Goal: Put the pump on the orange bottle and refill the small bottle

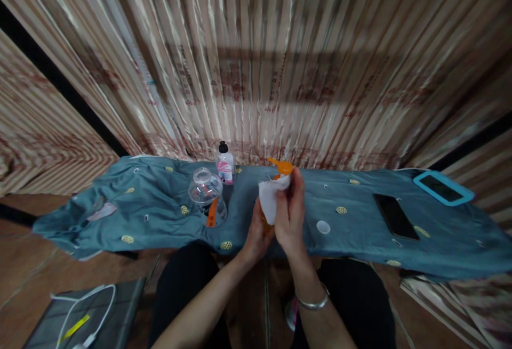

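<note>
My left hand point(258, 234) is wrapped round the lower part of a pump bottle, whose amber body point(266, 225) shows only in slivers. On its top is an orange pump head point(285, 168), the spout pointing left. With my right hand point(290, 213) I press a white tissue or cloth point(268, 200) against the bottle's upper side, covering much of it. The bottle tilts a little to the right above the front half of the table. A clear wide jar point(205, 189) with an orange label stands to the left of my hands.
A small clear bottle with a black cap point(225, 165) stands behind the jar. A white round cap point(323, 227), a black phone point(395, 216) and a blue-framed tablet point(443, 188) lie to the right. A teal cloth point(160, 210) covers the narrow table. A white cable point(86, 306) lies lower left.
</note>
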`<state>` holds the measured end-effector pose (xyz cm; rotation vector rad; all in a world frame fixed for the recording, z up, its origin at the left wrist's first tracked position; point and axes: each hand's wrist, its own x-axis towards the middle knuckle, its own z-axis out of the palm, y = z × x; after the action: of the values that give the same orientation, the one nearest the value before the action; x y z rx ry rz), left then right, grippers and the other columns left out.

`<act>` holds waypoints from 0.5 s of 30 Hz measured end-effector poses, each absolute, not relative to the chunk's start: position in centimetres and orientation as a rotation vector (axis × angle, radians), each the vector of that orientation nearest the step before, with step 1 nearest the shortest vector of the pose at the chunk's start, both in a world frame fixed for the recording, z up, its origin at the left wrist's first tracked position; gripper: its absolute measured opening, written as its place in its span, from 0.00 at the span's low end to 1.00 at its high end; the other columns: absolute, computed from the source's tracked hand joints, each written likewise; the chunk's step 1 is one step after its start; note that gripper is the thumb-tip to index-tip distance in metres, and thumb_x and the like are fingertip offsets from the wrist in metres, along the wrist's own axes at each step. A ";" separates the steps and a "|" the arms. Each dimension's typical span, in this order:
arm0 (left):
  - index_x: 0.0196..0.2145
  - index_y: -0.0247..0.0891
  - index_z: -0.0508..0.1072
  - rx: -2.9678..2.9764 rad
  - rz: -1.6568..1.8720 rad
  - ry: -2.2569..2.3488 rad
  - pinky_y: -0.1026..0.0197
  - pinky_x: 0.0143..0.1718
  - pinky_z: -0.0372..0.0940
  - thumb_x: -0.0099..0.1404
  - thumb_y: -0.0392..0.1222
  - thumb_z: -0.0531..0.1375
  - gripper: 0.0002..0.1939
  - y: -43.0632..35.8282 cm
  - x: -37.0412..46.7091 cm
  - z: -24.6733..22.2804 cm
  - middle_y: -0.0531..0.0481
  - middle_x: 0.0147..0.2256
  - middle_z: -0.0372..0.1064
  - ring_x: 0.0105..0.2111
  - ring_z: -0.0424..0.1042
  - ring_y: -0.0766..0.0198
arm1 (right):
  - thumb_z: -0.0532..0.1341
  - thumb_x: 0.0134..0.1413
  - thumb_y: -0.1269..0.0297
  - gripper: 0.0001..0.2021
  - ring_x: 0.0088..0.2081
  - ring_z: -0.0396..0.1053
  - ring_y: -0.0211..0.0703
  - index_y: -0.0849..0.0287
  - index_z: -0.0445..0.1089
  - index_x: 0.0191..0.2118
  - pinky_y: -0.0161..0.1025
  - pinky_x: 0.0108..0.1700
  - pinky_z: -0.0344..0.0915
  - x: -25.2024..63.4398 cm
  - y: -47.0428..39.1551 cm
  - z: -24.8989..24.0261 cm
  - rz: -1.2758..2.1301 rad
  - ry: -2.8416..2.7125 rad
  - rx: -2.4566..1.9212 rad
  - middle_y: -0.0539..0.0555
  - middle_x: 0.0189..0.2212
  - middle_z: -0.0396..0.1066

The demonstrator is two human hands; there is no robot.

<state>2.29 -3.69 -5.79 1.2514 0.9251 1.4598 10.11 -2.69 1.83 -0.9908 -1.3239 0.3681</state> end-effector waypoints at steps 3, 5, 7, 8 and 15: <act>0.79 0.40 0.46 1.502 1.382 0.892 0.36 0.80 0.49 0.64 0.45 0.72 0.56 -4.4 1.7 -7.2 0.30 0.79 0.48 0.78 0.53 0.38 | 0.60 0.74 0.52 0.36 0.78 0.51 0.53 0.56 0.48 0.78 0.59 0.77 0.51 11.5 -2.4 1.0 0.332 -1.327 -1.038 0.67 0.78 0.48; 0.80 0.41 0.42 1.585 1.333 0.912 0.34 0.81 0.41 0.68 0.40 0.68 0.53 -4.8 1.5 -8.2 0.31 0.80 0.41 0.81 0.44 0.40 | 0.64 0.70 0.48 0.36 0.78 0.49 0.58 0.57 0.56 0.74 0.63 0.77 0.49 12.4 -2.0 0.8 0.305 -1.318 -1.089 0.67 0.77 0.49; 0.80 0.44 0.39 1.619 1.292 0.934 0.33 0.81 0.38 0.68 0.37 0.66 0.54 -5.2 1.7 -9.3 0.33 0.81 0.37 0.82 0.39 0.41 | 0.64 0.69 0.45 0.32 0.76 0.54 0.62 0.59 0.64 0.69 0.65 0.75 0.54 13.1 -1.5 0.9 0.314 -1.319 -1.139 0.68 0.74 0.56; 0.80 0.45 0.37 1.651 1.258 0.929 0.32 0.81 0.39 0.68 0.37 0.67 0.55 -5.5 1.8 -9.8 0.33 0.81 0.35 0.82 0.38 0.41 | 0.64 0.69 0.43 0.31 0.72 0.61 0.61 0.59 0.67 0.66 0.64 0.71 0.60 13.4 -1.3 1.0 0.340 -1.326 -1.160 0.68 0.70 0.63; 0.80 0.48 0.40 1.754 1.199 0.885 0.30 0.80 0.41 0.68 0.36 0.66 0.53 -6.5 2.0 -10.2 0.35 0.82 0.34 0.82 0.37 0.41 | 0.70 0.61 0.39 0.28 0.34 0.74 0.44 0.60 0.73 0.51 0.45 0.41 0.74 14.1 -0.5 0.8 0.445 -1.274 -1.273 0.54 0.37 0.76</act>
<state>1.96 -6.49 -10.21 1.7541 0.8854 1.1989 14.11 -0.49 0.77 -1.2731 -1.2740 0.4452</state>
